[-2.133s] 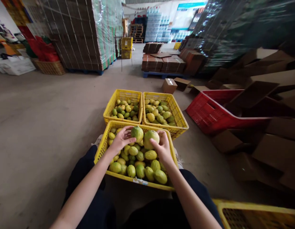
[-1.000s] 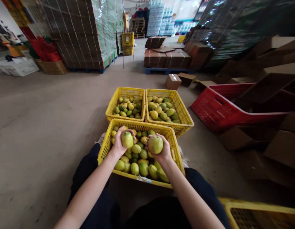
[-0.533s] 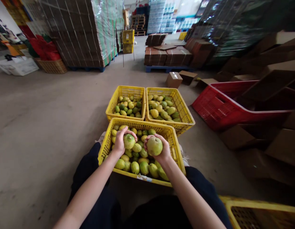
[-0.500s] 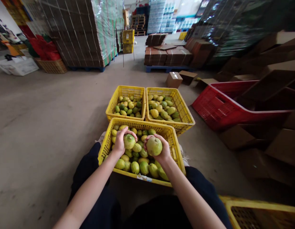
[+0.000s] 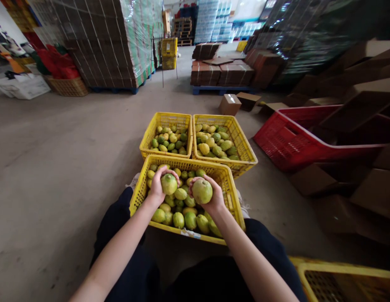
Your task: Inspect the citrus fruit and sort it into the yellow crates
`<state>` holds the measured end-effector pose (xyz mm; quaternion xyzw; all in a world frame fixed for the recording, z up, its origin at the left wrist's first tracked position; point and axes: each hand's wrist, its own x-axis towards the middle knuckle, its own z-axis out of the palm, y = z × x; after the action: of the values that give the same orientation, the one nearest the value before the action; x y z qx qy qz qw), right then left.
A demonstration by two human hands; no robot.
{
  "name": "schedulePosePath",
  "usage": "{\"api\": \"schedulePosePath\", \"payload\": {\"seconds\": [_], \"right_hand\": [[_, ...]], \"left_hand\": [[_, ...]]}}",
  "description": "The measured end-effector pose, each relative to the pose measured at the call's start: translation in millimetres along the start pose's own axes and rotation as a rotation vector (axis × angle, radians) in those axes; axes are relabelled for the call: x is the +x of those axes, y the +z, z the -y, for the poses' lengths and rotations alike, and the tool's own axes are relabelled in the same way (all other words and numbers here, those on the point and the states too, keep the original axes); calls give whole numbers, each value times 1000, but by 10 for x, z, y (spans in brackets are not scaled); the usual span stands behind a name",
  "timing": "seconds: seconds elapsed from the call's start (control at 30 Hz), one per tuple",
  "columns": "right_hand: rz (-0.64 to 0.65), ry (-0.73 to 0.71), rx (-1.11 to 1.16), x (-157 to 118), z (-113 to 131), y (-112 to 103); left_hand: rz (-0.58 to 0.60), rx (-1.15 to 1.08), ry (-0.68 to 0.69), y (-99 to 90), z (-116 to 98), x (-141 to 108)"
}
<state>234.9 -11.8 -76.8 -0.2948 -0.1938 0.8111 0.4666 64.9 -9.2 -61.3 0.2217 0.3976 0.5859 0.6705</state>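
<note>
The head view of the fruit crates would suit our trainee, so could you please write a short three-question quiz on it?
1. True or false: the left hand and right hand each hold one fruit.
2. What colour is the crate beside the cardboard boxes? A) blue B) red C) white
3. Fill the gap: just beyond the front crate stand ___ yellow crates of fruit.

Key: 1 true; 2 B; 3 two.

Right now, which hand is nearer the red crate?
Right. The right hand holds a fruit over the yellow crate between the legs, on the side toward the red crate. The left hand, holding another fruit, is over its opposite side, farther away.
</note>
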Motion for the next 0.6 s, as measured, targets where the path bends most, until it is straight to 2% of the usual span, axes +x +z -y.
{"api": "schedulePosePath", "payload": {"seconds": [0.2, 0.43, 0.6], "right_hand": [[-70, 27, 52, 16, 1, -10], [-115, 46, 136, 18, 5, -38], [-139, 20, 205, 18, -20, -35]], "left_hand": [[-102, -152, -85, -40, -37, 43], [-230, -343, -261, -123, -46, 72], [-211, -376, -320, -112, -24, 78]]}}
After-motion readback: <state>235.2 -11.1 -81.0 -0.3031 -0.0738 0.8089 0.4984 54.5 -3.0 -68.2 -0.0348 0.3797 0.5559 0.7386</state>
